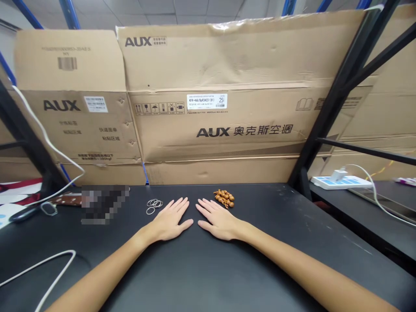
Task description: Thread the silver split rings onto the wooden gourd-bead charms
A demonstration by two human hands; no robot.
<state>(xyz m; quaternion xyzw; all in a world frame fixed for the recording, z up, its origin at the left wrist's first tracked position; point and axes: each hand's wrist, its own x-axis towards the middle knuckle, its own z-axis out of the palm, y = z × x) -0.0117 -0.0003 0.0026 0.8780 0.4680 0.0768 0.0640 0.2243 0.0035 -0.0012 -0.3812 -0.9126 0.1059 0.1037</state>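
My left hand [170, 221] lies flat on the black table [201, 277], palm down, fingers stretched out and holding nothing. Just left of its fingers lie several silver metal rings [154, 203], one of them a little nearer to me than the others. My right hand [219, 219] also rests flat with its fingers apart, and the two thumbs point at each other across a small gap. Right behind the right hand's fingers is a small heap of brown wooden gourd-shaped beads [224, 198]. How the beads are joined cannot be made out.
Large cardboard panels [247, 56] stand along the back edge. A white cable [58, 286] curls over the front left. Farther left are a pixelated dark item [105, 204] and a clear loop-shaped thing [49, 208]. A white power strip [341, 182] sits beyond the black frame [328, 104] at right.
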